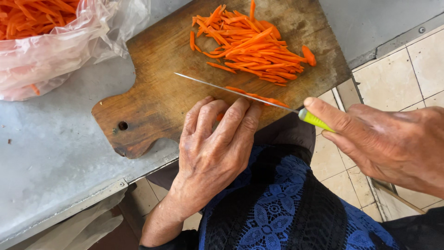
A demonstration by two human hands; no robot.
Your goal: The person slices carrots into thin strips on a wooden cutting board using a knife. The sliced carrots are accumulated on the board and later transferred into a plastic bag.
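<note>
Left hand (215, 143) presses down the thin orange carrot slices (256, 97) on the worn wooden cutting board (157, 92) — right hand (384, 141) clenches the green-handled narrow knife (240, 94). Stiff, slick carrot — likely best pinned flat under fingertips.

Cutting board (157, 97) on metal counter (55, 153), carrot strips (252, 46) piled at its far end — bag (51, 51) to its left.

Only one package: clear, pinkish plastic bag (55, 46) of orange carrot strips, crumpled, well up-left of the left hand (215, 148).
</note>
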